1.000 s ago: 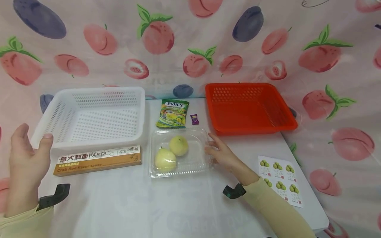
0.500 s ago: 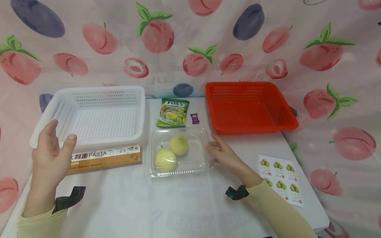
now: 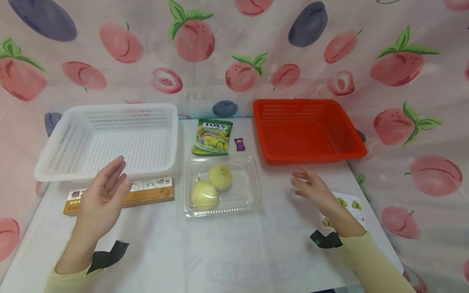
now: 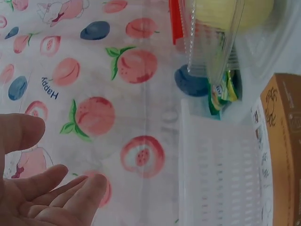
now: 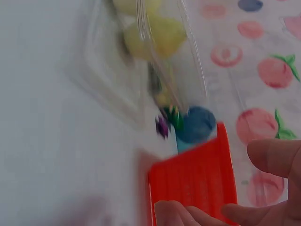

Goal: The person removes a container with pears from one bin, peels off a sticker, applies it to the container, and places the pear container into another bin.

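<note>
On the counter (image 3: 165,248), a clear fruit box (image 3: 239,185) sits centrally, probably for easy reach, left hand (image 3: 100,201) at its nine o'clock, right hand (image 3: 319,195) at three, all fingers relaxed and empty.

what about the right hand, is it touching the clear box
No, in the head view bare table shows between the right hand and the clear box.

The right hand (image 5: 282,212) partly hides a red basket (image 5: 193,176)
</note>
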Motion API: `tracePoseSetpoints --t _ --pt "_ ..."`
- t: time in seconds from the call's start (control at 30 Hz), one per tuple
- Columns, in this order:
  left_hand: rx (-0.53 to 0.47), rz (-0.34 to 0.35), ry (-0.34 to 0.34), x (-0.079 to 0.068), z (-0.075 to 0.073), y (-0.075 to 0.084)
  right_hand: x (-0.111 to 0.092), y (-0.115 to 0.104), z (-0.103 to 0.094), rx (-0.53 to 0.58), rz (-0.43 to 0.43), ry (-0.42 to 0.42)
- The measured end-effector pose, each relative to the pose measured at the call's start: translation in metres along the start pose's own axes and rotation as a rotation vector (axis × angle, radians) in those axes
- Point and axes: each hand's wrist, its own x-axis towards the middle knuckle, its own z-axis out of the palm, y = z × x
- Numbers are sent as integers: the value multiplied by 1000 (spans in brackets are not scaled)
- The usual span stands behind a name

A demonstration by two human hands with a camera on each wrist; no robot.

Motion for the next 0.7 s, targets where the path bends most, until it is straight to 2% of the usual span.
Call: tracePoseSetpoints --t 0.2,0.37,0.57,0.7 --pt "-62 18 -103 -10 19 1 -16 14 -40 -148 33 74" --pt "-65 10 -165 -18 34 -3 -28 28 -63 -238 142 99" --pt "-71 -31 -223 -26 50 -9 -34 42 -76 -340 312 114" --pt "-83 -41 -239 -31 59 -14 -34 49 -78 -442 339 112"
